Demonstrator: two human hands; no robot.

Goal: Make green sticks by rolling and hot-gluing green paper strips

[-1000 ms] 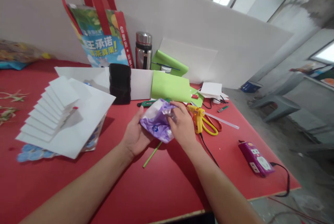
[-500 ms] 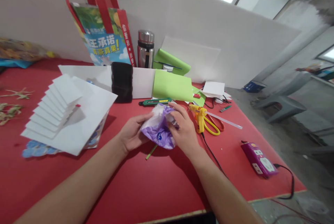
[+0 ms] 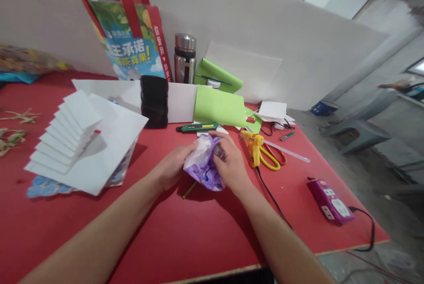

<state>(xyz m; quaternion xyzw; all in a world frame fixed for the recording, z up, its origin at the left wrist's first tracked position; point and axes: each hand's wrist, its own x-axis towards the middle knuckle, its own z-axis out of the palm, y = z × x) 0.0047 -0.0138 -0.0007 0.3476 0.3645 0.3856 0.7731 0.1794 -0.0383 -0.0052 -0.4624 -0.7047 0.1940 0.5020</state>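
A crumpled purple and white plastic packet, which looks like a tissue pack, is held between both hands just above the red table. My left hand grips its left side, fingers partly hidden behind it. My right hand is closed on the right side, its fingertips curled into the packet's folds; whether they pinch something inside I cannot tell. A thin green stick lies beneath the packet. Just beyond the hands rests a green utility knife.
Right of my hands lie a yellow glue gun, scissors and a purple power strip. Fanned white cards are at left. A black case, green paper, a steel flask and a printed bag stand behind.
The packet has turned slightly and shifted a little to the right in my hands, showing more of its white side. The fingers of my right hand have curled further into its folds.
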